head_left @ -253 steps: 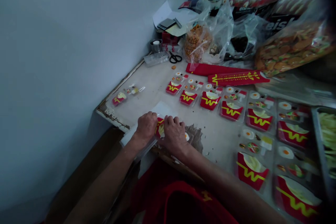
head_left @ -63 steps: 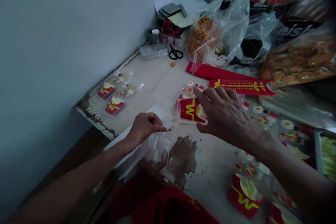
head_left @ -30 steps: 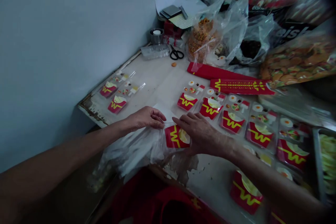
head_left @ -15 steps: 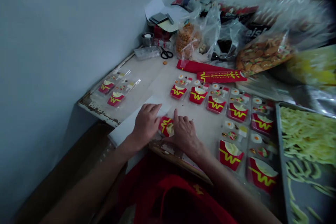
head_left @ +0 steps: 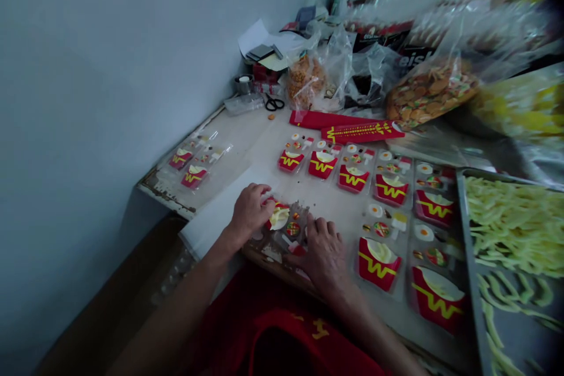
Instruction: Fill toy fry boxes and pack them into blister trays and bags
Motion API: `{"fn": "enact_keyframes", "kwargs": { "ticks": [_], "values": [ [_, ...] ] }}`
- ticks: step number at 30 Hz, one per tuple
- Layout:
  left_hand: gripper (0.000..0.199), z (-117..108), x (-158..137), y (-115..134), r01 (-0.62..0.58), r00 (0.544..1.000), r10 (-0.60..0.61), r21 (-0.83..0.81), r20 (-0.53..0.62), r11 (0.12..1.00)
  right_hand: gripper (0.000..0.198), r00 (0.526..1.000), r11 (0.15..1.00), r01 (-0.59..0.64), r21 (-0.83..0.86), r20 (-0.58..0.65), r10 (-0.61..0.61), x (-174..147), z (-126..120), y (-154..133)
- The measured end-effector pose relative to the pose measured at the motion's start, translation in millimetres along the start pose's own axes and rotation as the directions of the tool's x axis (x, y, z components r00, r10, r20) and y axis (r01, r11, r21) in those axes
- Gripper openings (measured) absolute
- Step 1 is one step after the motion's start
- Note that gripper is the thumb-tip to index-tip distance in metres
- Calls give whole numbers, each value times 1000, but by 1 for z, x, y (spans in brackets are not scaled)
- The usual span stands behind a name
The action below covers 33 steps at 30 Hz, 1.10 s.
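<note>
Gently, my left hand (head_left: 252,209) grips the pack (head_left: 284,223) at its ten o'clock end, my right hand (head_left: 325,249) holds its four o'clock end; best keep it flat, pressing lightly.

Seemingly a packing workshop: worn table (head_left: 244,150), lined-up packs (head_left: 353,178), bulging bags (head_left: 429,97).

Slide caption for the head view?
Left hand and right hand at opposite ends of one clear pack, similar packs nearby.
</note>
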<state>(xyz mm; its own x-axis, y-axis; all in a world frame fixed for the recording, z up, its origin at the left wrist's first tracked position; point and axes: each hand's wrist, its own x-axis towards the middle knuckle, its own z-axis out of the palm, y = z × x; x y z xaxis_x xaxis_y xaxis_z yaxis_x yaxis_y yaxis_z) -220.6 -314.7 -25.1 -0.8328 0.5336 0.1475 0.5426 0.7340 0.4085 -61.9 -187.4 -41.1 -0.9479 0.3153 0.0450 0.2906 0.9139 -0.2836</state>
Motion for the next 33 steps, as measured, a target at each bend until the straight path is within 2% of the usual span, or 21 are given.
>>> {"fn": "enact_keyframes", "kwargs": {
  "ticks": [3, 5, 11, 15, 17, 20, 21, 25, 26, 28, 30, 31, 33],
  "values": [
    [36, 4, 10, 5, 59, 998, -59, 105, -8, 993, 79, 1000, 1000, 13, 2, -15, -13, -1, -2, 0],
    [34, 7, 16, 7, 55, 997, -63, 197, 32, 979, 78, 1000, 1000, 19, 1, -10, -19, -2, -4, 0],
    [15, -1, 15, -1, -81, 986, 15, 403, 165, 912, 77, 1000, 999, 11, 49, -1, -11, 1, -3, 2],
    [23, -8, 3, 5, -136, 965, 10, 471, 262, 871, 67, 1000, 997, 13, 79, 19, -15, 2, -10, -4],
    [22, -10, -4, 14, -203, 962, 96, 440, 254, 875, 65, 1000, 998, 18, 62, 8, -18, 0, -16, -7],
    [16, -14, -12, 23, -316, 946, 264, 362, 188, 877, 67, 999, 999, 33, 2, -39, -32, -6, -24, -8],
    [15, -16, -14, 22, -323, 946, 286, 343, 155, 882, 68, 998, 999, 33, -14, -56, -34, -8, -25, -8],
    [13, -21, -20, 9, -190, 981, 193, 325, 21, 927, 66, 997, 999, 20, -40, -75, -23, -8, -26, -10],
    [14, -20, -23, 7, -202, 978, 205, 312, 24, 928, 66, 997, 999, 20, -39, -74, -23, -6, -25, -13],
    [14, -18, -31, 10, -312, 950, 304, 245, 71, 918, 66, 997, 999, 31, -16, -66, -32, 2, -23, -20],
    [15, -16, -40, 18, -375, 927, 370, 149, 60, 915, 67, 998, 998, 54, 31, -47, -52, 12, -21, -28],
    [15, -17, -43, 21, -351, 936, 351, 100, 20, 931, 68, 997, 996, 67, 61, -39, -65, 16, -20, -31],
    [13, -20, -46, 23, -234, 969, 234, 7, -76, 972, 79, 996, 982, 85, 170, -48, -77, 23, -18, -32]
  ]
}}
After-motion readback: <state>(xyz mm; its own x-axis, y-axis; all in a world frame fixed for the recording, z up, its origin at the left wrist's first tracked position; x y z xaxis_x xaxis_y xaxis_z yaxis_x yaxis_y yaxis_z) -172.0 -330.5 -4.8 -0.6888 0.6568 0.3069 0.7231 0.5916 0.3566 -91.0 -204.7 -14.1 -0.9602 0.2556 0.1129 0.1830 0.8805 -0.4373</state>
